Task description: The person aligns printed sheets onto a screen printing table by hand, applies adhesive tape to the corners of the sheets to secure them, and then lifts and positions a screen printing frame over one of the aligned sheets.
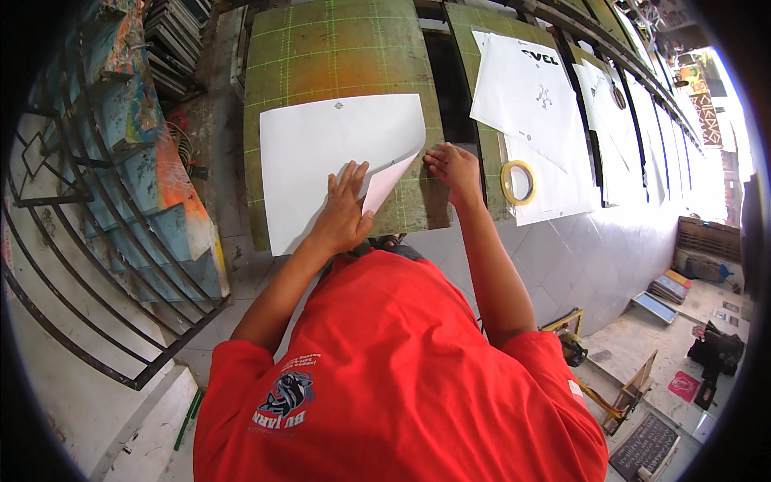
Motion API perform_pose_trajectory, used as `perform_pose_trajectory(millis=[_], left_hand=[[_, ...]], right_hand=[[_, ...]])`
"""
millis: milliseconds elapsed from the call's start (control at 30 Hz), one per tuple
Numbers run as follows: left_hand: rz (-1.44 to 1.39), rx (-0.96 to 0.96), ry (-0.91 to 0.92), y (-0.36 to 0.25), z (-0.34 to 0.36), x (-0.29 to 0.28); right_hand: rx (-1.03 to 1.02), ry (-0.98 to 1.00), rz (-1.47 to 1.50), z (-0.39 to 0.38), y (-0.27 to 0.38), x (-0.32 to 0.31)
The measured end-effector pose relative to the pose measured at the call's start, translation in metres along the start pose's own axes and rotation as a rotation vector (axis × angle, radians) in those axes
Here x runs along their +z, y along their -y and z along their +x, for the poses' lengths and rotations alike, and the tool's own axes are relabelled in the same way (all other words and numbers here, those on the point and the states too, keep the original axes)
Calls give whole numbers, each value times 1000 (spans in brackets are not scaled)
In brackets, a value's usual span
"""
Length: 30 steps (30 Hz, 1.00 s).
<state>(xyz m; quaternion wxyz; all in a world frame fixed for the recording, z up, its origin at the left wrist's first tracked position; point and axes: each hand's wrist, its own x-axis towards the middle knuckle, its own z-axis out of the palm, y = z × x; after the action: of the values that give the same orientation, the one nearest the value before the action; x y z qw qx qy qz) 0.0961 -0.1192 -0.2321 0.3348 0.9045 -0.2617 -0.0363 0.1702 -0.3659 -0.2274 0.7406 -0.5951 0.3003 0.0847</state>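
A white paper sheet (309, 169) with a small printed mark near its far edge lies on a green board (337, 48) marked with bright green grid lines. Its near right corner curls up and over, showing a pale pinkish underside (384, 183). My left hand (344, 210) presses flat on the sheet beside the fold, fingers spread. Just right of the curled edge, low over the board's right side, my right hand (454, 170) has its fingers drawn together in a pinch. Whatever might be between those fingertips is hidden.
On the neighbouring board to the right lie printed white sheets (522, 96) and a yellow tape roll (507, 183). More boards with papers (614, 132) continue beyond, past a dark gap. A black metal railing (120, 241) stands at left. Frames and tools (634, 386) sit at lower right.
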Motion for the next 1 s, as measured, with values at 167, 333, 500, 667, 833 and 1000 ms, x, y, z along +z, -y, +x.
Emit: perform_pose_trajectory(millis=[167,333,500,667,833,1000], left_hand=[[46,-5,37,0,0,3],[38,-13,49,0,-1,3],[114,15,52,-1,-1,3],[110,0,81,-4,0,4],[165,7,95,-5,1,5],[198,0,175,-7,1,2]], right_hand=[[-18,-5,-28,2,0,6],[-20,-20,-28,5,-4,8],[-30,-26,-30,4,-4,12],[-27,-5,-22,1,-6,11],[-13,-10,-22,-3,-4,11],[-7,-15,-30,-4,-2,13]])
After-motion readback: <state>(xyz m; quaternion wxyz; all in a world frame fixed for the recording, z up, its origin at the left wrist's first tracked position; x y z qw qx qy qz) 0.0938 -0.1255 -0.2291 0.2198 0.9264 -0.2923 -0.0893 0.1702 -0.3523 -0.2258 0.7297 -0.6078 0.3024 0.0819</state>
